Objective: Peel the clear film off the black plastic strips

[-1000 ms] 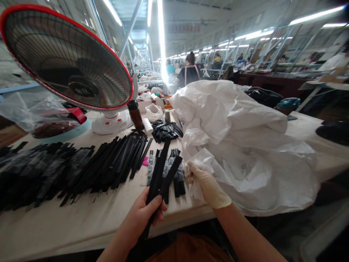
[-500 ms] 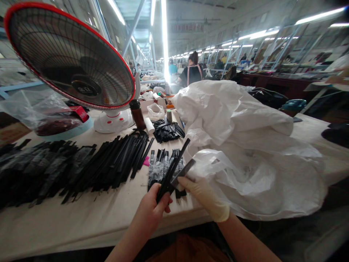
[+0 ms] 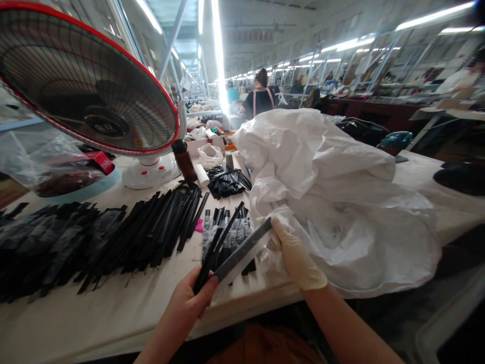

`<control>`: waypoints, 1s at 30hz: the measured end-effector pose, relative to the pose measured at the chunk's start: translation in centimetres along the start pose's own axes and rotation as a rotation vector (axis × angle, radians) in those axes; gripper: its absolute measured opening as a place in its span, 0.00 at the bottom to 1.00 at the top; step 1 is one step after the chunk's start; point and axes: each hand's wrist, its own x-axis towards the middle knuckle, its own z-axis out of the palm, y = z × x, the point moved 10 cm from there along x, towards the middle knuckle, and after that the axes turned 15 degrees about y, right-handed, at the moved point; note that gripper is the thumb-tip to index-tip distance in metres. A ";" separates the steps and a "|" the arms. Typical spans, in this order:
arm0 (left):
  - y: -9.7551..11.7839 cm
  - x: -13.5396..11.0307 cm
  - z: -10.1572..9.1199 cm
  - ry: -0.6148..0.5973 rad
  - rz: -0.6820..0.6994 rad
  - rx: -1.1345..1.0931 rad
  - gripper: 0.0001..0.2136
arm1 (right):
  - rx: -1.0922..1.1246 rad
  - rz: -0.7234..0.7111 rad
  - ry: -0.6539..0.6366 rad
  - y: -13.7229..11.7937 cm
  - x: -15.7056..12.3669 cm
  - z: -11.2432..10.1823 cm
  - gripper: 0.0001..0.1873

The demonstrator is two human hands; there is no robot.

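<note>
My bare left hand (image 3: 187, 303) is closed around the lower ends of a few long black strips (image 3: 216, 241) that fan up over the table edge. My right hand (image 3: 293, 255), in a cream glove, pinches the far end of one flat strip in a clear sleeve (image 3: 242, 251), whose near end rests at my left thumb. Just beyond my hands lies a small row of sleeved strips (image 3: 227, 230). A big crumpled white bag (image 3: 333, 197) sits right behind my right hand.
A large heap of black strips (image 3: 94, 237) covers the table's left half. A red-rimmed fan (image 3: 81, 83) stands at the back left with a dark bottle (image 3: 184, 159) beside it. A smaller pile of short black pieces (image 3: 227, 182) lies farther back. People work at distant benches.
My right hand left the white bag and took hold of a sleeved strip by its far end. The strip now spans both hands. The bundle in my left hand tilted lower.
</note>
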 end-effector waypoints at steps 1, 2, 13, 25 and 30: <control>-0.2 0.0 0.2 0.015 0.004 -0.010 0.14 | 0.061 0.023 0.055 0.5 -0.1 -0.2 0.18; -0.4 0.0 0.5 0.022 0.013 -0.018 0.14 | 0.053 0.087 0.069 1.7 -0.6 0.0 0.18; 3.7 3.7 -0.1 0.278 0.459 0.641 0.11 | 0.233 0.132 0.135 1.5 1.6 -2.8 0.15; 4.5 3.0 1.6 0.129 0.468 0.451 0.12 | 0.184 0.193 0.041 1.8 1.3 -1.9 0.21; 3.3 1.9 2.9 0.002 0.185 0.100 0.17 | 0.098 0.141 0.035 1.2 0.8 -0.8 0.24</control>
